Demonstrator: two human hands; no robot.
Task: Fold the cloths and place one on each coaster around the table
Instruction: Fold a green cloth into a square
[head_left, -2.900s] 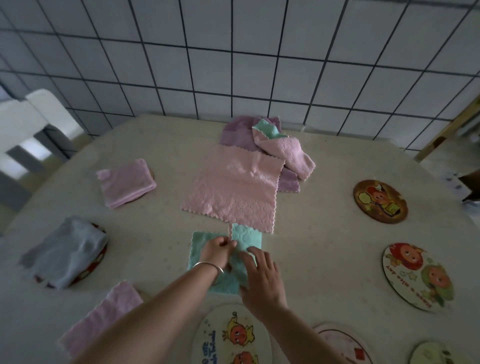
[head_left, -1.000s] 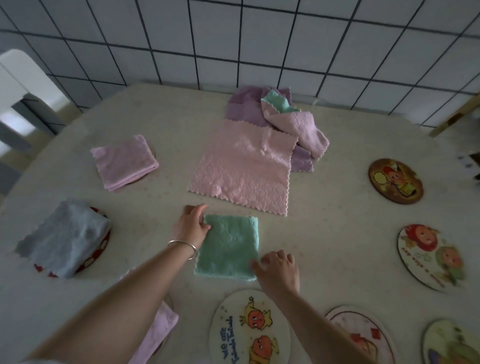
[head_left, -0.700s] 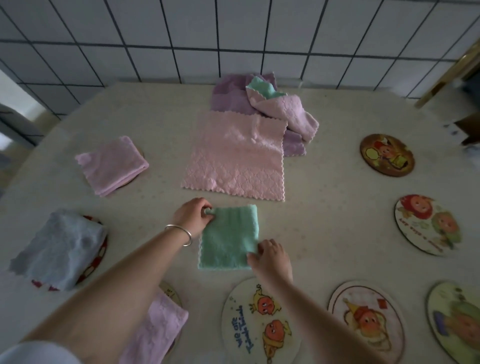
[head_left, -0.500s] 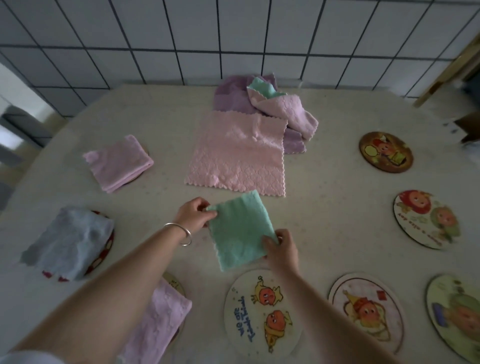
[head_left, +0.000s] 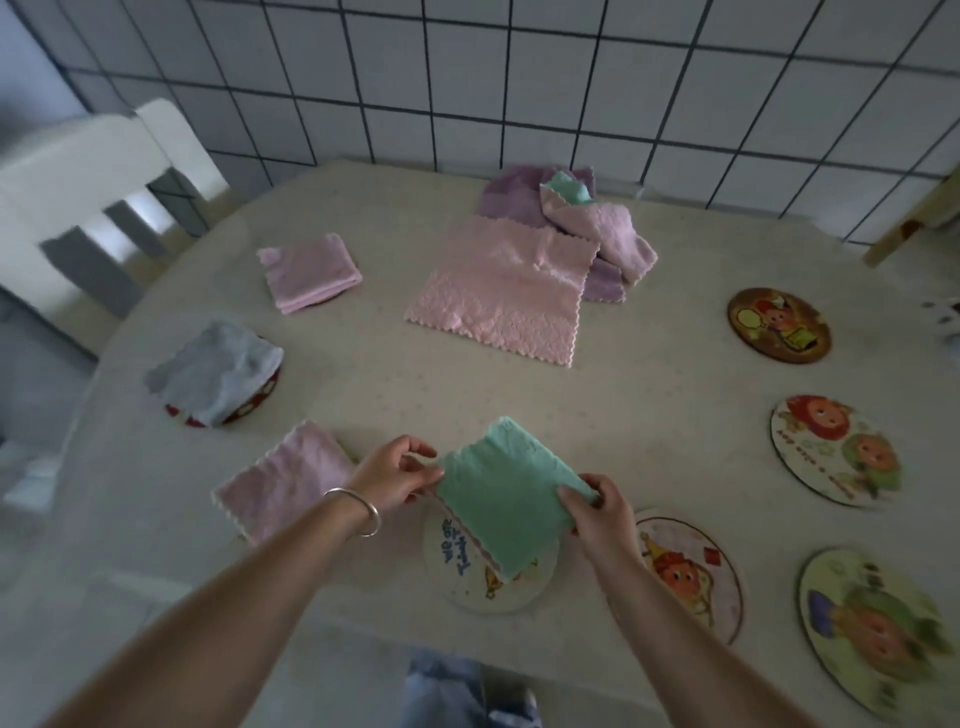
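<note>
A folded green cloth (head_left: 501, 493) hangs just above a white cartoon coaster (head_left: 470, 574) at the table's near edge. My left hand (head_left: 395, 475) pinches its left side and my right hand (head_left: 597, 512) pinches its right side. A flat pink cloth (head_left: 506, 291) lies in the middle of the table, with a heap of purple, pink and green cloths (head_left: 587, 218) behind it. Folded cloths cover three coasters on the left: pink (head_left: 309, 270), grey-blue (head_left: 218, 371) and pink (head_left: 285, 483).
Bare coasters lie to the right: a brown one (head_left: 776, 325), a white one (head_left: 836, 449), a pale one (head_left: 685, 569) by my right arm and a yellow-green one (head_left: 878, 631). A white chair (head_left: 88, 192) stands at the table's far left. A tiled wall runs behind.
The green cloth was folded flat on the table; both hands then lifted it and carried it toward me, over the white coaster. My view shifted left.
</note>
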